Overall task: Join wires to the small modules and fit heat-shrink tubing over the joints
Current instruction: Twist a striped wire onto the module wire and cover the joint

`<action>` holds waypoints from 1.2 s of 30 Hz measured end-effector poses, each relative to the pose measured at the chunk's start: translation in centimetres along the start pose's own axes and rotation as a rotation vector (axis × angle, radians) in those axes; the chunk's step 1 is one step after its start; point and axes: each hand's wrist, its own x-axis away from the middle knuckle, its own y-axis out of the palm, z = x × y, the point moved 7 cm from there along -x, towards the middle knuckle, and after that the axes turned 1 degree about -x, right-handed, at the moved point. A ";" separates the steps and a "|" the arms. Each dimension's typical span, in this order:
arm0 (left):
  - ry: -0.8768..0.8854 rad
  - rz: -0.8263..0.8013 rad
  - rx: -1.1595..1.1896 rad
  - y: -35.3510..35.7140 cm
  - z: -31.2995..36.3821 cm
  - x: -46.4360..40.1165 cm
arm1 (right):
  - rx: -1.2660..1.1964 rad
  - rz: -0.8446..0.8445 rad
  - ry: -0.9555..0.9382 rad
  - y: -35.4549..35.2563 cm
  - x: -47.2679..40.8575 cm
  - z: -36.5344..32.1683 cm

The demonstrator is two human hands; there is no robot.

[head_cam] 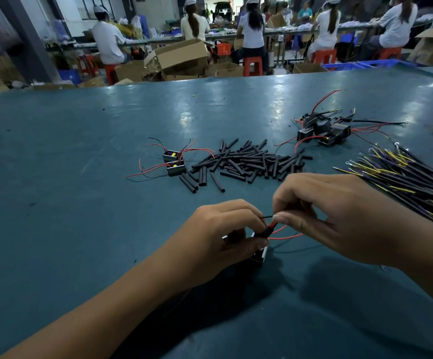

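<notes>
Left hand [225,229] grips the module [259,255] near the table's [80,203] front edge; right hand [321,216] pinches a black wire [267,216] lying crosswise, tip pointing left toward the red lead [285,237].

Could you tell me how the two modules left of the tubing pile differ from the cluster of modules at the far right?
The two modules lie side by side with short red and black leads only. The cluster of modules is heaped and carries longer wires. Both groups are small dark boxes, untouched by the hands.
</notes>
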 end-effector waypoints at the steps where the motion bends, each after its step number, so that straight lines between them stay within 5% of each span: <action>1: 0.003 0.002 0.005 0.0 0.0 0.0 | -0.001 0.004 -0.003 0.1 0.0 0.0; 14: -0.106 -0.037 0.226 0.3 -0.5 0.3 | -0.081 0.076 -0.030 -0.1 -0.1 -0.5; 17: -0.137 -0.024 0.266 0.4 -0.7 0.4 | -0.298 0.223 0.170 -1.4 0.2 3.4; 20: -0.174 -0.009 0.300 0.5 -1.0 0.5 | -0.024 0.307 0.431 -1.3 1.6 9.1; 24: -0.216 -0.018 0.330 0.7 -1.1 0.5 | 0.223 0.090 0.647 1.2 3.4 14.3; 36: -0.227 -0.052 0.330 0.8 -0.7 0.5 | 0.323 -0.305 0.575 5.8 3.0 14.7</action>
